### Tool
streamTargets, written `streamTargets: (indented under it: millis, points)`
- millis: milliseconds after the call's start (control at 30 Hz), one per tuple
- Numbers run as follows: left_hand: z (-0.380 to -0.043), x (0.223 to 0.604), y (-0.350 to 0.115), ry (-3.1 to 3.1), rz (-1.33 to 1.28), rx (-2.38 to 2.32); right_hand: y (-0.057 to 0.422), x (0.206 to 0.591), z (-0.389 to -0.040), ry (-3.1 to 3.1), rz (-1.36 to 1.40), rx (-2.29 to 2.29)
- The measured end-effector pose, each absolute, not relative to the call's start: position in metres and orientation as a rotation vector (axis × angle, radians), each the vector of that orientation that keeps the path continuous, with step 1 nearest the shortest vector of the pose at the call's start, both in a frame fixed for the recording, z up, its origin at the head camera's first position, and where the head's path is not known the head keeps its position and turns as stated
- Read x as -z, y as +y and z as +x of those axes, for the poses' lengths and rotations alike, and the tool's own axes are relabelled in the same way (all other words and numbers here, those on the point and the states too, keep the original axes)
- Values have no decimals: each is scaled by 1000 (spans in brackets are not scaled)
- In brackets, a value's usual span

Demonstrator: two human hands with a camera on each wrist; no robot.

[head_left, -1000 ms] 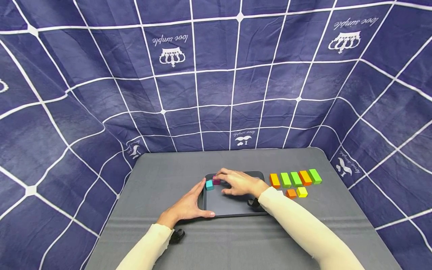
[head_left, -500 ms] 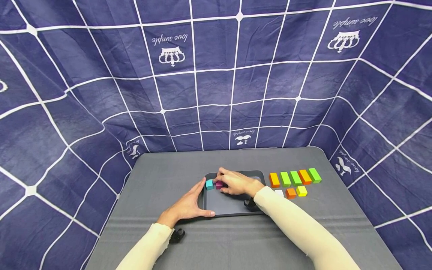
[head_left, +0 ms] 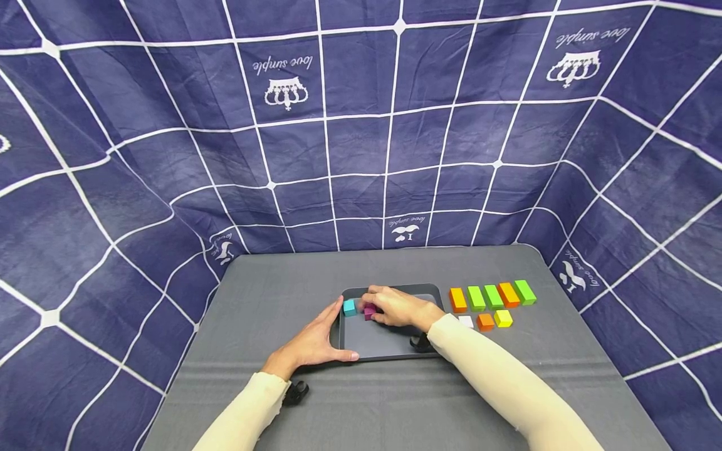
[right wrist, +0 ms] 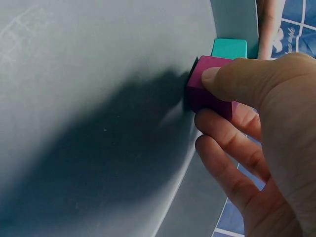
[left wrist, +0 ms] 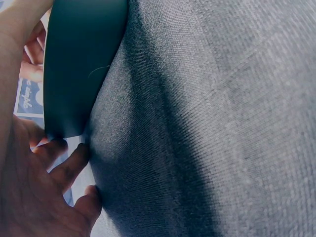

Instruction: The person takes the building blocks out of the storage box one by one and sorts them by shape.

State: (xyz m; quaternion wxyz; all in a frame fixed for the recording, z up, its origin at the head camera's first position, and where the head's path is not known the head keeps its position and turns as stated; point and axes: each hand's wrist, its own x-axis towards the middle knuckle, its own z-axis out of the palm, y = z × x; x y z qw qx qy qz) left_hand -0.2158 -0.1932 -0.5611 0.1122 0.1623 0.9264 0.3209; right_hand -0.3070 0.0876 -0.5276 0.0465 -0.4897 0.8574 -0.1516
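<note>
In the head view a dark grey tray (head_left: 389,358) lies on the table. My left hand (head_left: 313,341) rests against its left side with fingers straight and spread, thumb touching the front rim. The left wrist view shows fingertips (left wrist: 79,153) beside the tray's dark outer wall (left wrist: 84,59). Inside the tray my right hand (head_left: 402,307) pinches a magenta cube (head_left: 369,316) between thumb and fingers. The right wrist view shows the thumb on one face of that magenta cube (right wrist: 198,96). Behind it, a teal cube (head_left: 350,307) sits in the tray's far left corner.
Right of the tray stands a row of orange and green rectangular blocks (head_left: 492,297). In front of them are a white block (head_left: 465,322), an orange cube (head_left: 485,322) and a yellow cube (head_left: 503,319). A blue checked cloth (head_left: 361,150) surrounds the grey table (head_left: 271,275).
My right hand has drawn the magenta cube a little to the right and towards the tray's front, away from the teal cube. The left hand has stayed in place.
</note>
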Motion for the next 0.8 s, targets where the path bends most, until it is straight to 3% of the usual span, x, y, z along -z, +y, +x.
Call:
streamTargets:
  millis: [800]
  points:
    - [-215, 560, -193, 2707, 457, -964, 105, 499, -294, 2663, -1475, 513]
